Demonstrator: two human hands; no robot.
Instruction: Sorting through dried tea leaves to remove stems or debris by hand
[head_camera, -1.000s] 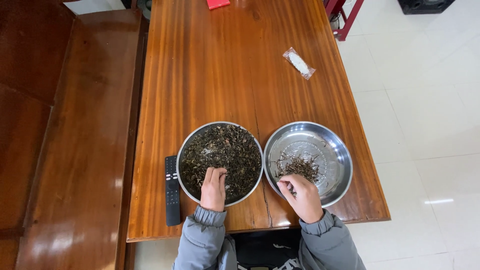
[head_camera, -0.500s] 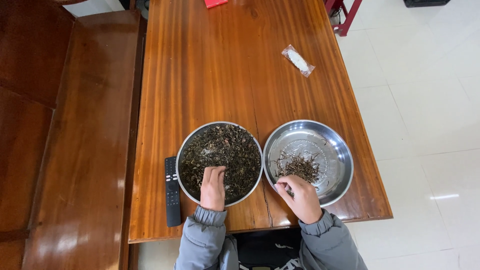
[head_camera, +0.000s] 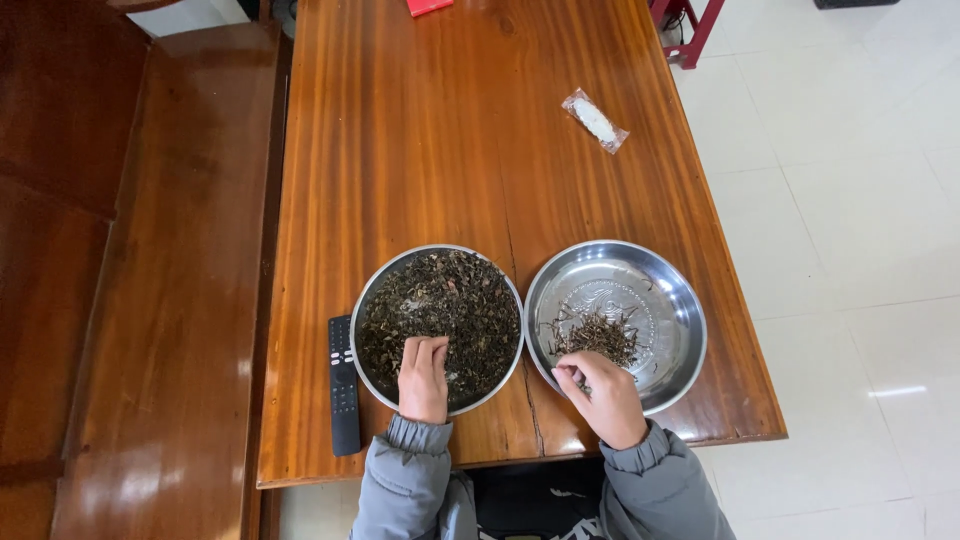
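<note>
Two steel bowls sit side by side near the surface's (head_camera: 450, 150) near edge. The left hand (head_camera: 424, 380) rests in the left bowl (head_camera: 438, 327), fingers curled narrow on its dark dried leaves (head_camera: 450, 305). The right hand (head_camera: 603, 397) hovers over the right bowl (head_camera: 615, 322), fingers pinched together above a small pile of stems (head_camera: 598, 335); whether they hold anything, I cannot tell. A black remote (head_camera: 343, 384) lies just left of the bowls.

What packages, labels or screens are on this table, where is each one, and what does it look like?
Small packet: far right part of the table, beyond the bowls; clear oblong wrapper with something white inside.
Red thing: far edge of the table, cut off by the frame; flat, red, kind unclear.
Remote control: near edge, left of the left bowl; slim, black, buttons, no screen.
</note>
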